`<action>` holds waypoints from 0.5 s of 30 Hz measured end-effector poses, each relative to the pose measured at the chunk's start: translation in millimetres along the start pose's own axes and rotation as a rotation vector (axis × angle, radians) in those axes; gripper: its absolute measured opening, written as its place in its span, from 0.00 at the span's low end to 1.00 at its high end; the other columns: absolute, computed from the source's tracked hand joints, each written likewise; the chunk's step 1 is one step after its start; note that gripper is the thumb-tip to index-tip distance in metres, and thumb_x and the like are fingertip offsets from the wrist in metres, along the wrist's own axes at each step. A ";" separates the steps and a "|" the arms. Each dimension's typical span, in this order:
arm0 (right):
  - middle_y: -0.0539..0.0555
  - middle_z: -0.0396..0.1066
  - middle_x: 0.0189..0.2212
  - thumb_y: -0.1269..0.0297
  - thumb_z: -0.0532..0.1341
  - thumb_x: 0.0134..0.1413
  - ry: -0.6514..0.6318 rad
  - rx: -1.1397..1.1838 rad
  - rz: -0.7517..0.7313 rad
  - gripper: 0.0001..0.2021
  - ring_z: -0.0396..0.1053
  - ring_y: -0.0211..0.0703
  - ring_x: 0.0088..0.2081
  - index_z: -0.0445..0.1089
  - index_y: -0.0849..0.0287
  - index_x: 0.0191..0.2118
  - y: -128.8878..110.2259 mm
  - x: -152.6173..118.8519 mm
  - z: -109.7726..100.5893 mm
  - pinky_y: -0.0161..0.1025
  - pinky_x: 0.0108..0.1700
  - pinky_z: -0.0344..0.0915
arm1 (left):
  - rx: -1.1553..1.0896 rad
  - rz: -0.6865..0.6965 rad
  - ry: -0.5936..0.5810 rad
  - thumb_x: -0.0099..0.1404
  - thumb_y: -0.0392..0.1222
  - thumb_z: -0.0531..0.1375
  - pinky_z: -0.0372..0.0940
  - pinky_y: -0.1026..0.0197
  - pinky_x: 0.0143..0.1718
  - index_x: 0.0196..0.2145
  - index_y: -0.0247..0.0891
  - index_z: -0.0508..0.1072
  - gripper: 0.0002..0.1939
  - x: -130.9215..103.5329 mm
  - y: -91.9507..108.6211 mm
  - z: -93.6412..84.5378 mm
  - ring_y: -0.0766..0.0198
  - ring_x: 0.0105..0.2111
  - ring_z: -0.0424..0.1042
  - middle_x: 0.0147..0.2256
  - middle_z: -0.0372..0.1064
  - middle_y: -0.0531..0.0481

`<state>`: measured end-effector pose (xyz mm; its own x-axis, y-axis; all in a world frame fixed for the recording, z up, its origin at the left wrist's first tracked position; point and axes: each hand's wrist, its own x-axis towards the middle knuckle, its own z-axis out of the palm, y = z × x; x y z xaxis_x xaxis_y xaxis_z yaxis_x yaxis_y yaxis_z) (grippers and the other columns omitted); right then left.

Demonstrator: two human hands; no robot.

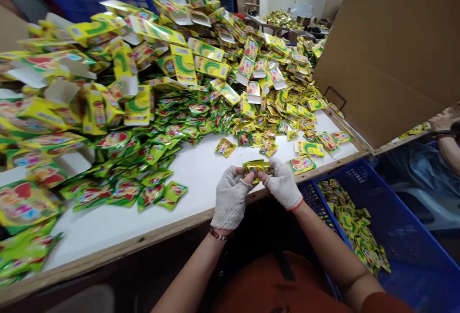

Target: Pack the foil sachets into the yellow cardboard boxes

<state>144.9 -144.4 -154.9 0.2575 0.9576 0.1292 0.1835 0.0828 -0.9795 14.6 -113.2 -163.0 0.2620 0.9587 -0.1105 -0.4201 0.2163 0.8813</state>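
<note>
The white worktable (201, 174) is heaped with green sachets (158, 126) and open yellow cartons (136, 107), so I judge most of the packing remains. My left hand (230, 198) and right hand (283, 183) pinch one small packet (256, 166) together above the table's near edge. The blue crate (406, 236) beside me holds only a shallow layer of finished packets (354, 224).

Left hand (230, 198) and right hand (283, 183) in knit gloves pinching one small packet (256, 166) between them at the white table (201, 174) edge, heaps of green sachets (158, 159) and yellow cartons (136, 73) behind, blue crate (406, 236) of packed boxes at right, cardboard sheet (391, 49) upright beyond.
</note>
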 end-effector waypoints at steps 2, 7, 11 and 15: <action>0.57 0.71 0.40 0.56 0.64 0.51 0.101 -0.145 -0.107 0.22 0.69 0.41 0.35 0.64 0.60 0.50 -0.4 -2.7 -5.2 0.38 0.36 0.69 | 0.113 0.012 -0.024 0.49 0.48 0.71 0.68 0.66 0.31 0.36 0.37 0.65 0.23 0.6 2.2 0.4 0.67 0.28 0.73 0.28 0.72 0.54; 0.54 0.73 0.35 0.59 0.59 0.55 -0.023 -0.206 -0.091 0.13 0.69 0.41 0.35 0.69 0.61 0.43 -5.9 -5.2 -27.1 0.38 0.39 0.69 | 0.385 0.114 -0.179 0.54 0.49 0.66 0.68 0.64 0.31 0.33 0.37 0.69 0.15 1.7 9.5 11.1 0.64 0.31 0.73 0.30 0.73 0.52; 0.52 0.72 0.29 0.58 0.59 0.55 0.202 -0.222 -0.058 0.10 0.67 0.39 0.29 0.71 0.60 0.35 -8.5 -5.8 -68.6 0.35 0.32 0.66 | 0.682 0.301 -0.320 0.62 0.49 0.60 0.65 0.62 0.34 0.37 0.38 0.74 0.12 11.7 13.0 33.2 0.62 0.32 0.71 0.33 0.74 0.50; 0.53 0.74 0.32 0.52 0.62 0.53 0.559 -0.187 -0.102 0.17 0.68 0.38 0.29 0.72 0.60 0.41 -12.9 -13.6 -121.9 0.35 0.32 0.67 | 0.939 0.529 -0.554 0.67 0.44 0.54 0.63 0.59 0.37 0.34 0.38 0.74 0.12 33.2 -4.3 79.5 0.60 0.32 0.69 0.31 0.72 0.47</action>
<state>254.6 -192.1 -125.2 0.6805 0.6531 0.3323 0.3842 0.0681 -0.9207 94.2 -97.0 -133.9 0.6817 0.6294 0.3730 0.1457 -0.6164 0.7738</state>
